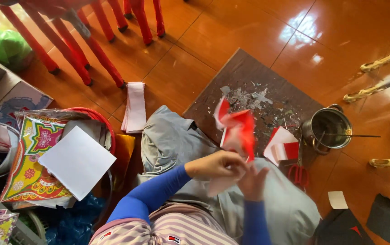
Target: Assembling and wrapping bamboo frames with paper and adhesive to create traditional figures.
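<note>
striped shirt (167,229) nearest | red-and-white paper (236,131) is gripped by left hand (216,164) and right hand (251,181); folding is judged partway | folded pieces (282,145) are stacked beside

Red-and-white folded paper piece (236,129) above the fingers, red-handled scissors (298,173) just right of them, multicoloured floral-patterned sheets (29,163) far left, glossy orange tiled floor (231,27) all round.

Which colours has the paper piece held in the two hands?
Red and white paper piece, seen in the head view.
</note>
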